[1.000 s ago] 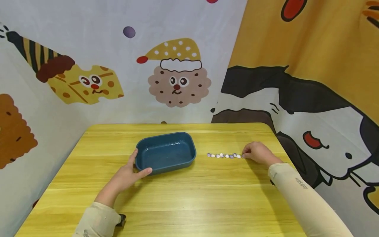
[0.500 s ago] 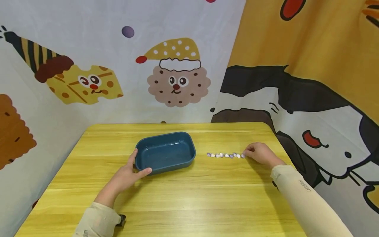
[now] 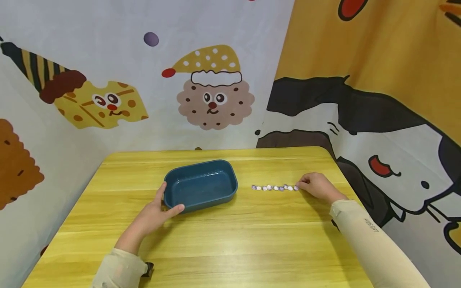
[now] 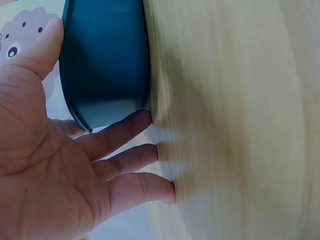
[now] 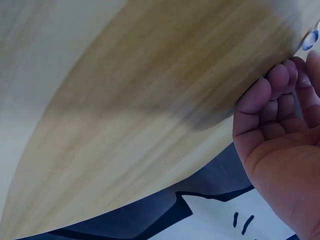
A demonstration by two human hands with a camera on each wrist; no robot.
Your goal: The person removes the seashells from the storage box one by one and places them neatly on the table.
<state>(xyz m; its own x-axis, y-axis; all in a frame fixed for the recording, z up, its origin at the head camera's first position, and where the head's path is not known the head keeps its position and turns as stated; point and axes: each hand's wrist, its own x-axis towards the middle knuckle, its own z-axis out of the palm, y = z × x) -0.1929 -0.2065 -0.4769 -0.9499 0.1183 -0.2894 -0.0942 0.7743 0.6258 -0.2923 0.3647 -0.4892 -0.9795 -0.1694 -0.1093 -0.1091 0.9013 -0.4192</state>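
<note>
A dark blue rectangular container (image 3: 203,186) stands at a slight slant on the wooden table. My left hand (image 3: 153,212) rests against its left end with fingers spread, the thumb on the near rim. In the left wrist view, the left hand's fingers (image 4: 137,187) are mostly straight, their tips near the table. A row of small round white and purple pieces (image 3: 269,187) lies right of the container. My right hand (image 3: 317,186) has its curled fingertips right at the row's right-end piece (image 3: 296,188). That glossy piece (image 5: 310,40) shows just beyond the thumb and index tips in the right wrist view.
The yellow wood-grain table (image 3: 223,248) has rounded far corners. Behind it hangs a white cloth (image 3: 119,28) with cartoon food prints, and at the right an orange curtain (image 3: 324,44) with a large cartoon animal.
The right hand has shifted slightly right, and the row's right-end piece shows more fully now. The left hand and the container have held still. The head view has tilted slightly.
</note>
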